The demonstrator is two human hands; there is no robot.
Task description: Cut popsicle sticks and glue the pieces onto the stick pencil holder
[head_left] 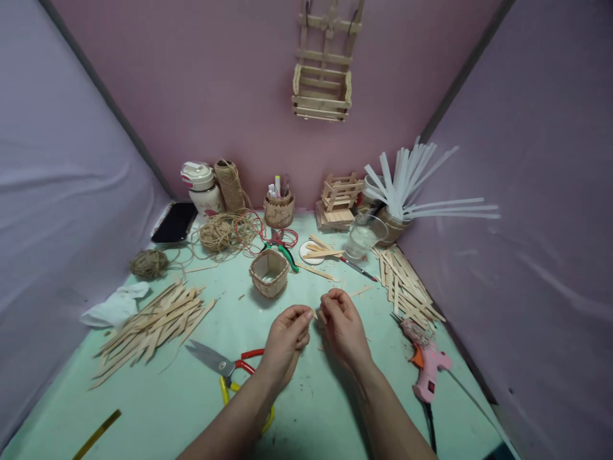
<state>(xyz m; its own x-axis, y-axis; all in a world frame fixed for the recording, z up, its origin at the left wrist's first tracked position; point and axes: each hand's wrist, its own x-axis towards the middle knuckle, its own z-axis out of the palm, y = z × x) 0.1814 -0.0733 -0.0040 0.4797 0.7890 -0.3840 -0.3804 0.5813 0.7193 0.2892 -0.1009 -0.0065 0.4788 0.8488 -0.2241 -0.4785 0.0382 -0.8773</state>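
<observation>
Left hand (287, 337) pinches a small, pale wooden sliver (315, 314) by one end, probably for control; right hand (343, 326) curls just beside, any hold unclear.

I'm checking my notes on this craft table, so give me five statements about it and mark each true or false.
1. The left hand pinches a small pale piece. True.
2. The right hand lies flat with its fingers spread. False: the right hand is partly curled.
3. An open-topped container stands beyond the hands. True.
4. The glue gun is green. False: the glue gun is mostly pink.
5. Wooden sticks lie to both sides of the hands. True.
</observation>
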